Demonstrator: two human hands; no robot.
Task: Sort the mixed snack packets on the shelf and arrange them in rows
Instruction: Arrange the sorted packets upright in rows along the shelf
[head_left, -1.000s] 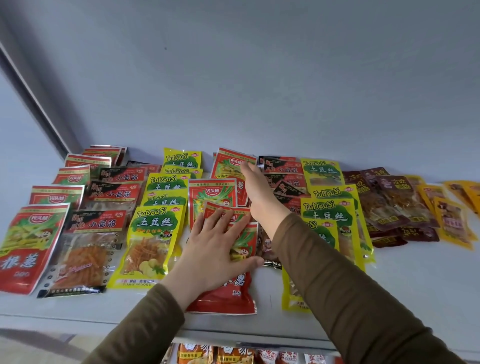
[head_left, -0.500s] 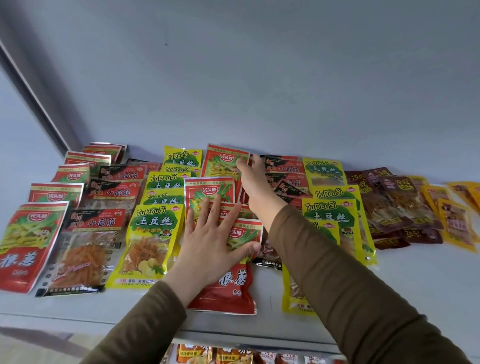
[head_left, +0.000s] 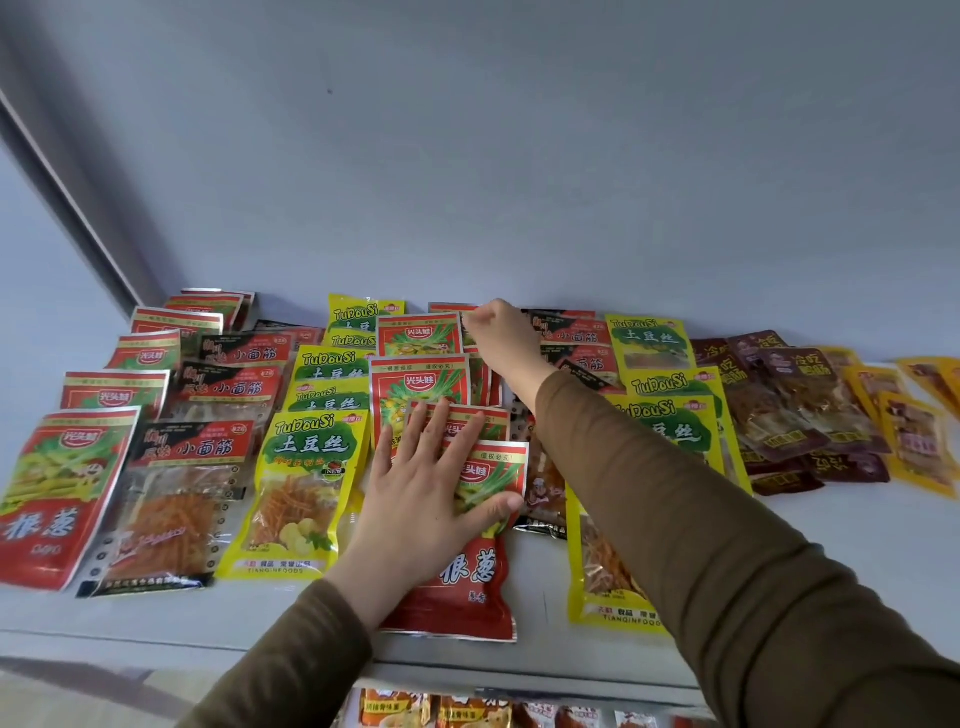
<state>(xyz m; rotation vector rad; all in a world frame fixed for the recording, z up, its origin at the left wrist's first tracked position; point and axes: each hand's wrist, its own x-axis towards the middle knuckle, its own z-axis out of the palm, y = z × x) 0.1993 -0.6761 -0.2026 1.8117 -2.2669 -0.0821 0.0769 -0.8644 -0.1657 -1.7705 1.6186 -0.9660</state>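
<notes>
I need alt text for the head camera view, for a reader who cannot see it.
A person's left hand presses flat on red snack packets at the shelf front, while the right hand pinches a red packet at the back. Rows of red, black, yellow and brown packets lie alongside.

Up top, a plain pale blue-grey back wall (head_left: 519, 156), with one tiny dark speck (head_left: 329, 92) left of centre. Over on the left, a grey diagonal upright (head_left: 67, 197), slanting down toward the back corner, and beside it a lighter side panel (head_left: 31, 312). Down at the bottom edge, a lower tier just peeking in: orange and red packets on the lower level (head_left: 467, 712), cut off by the frame, print too small to read. Bottom left, a blurred strip of pale floor (head_left: 78, 701).
</notes>
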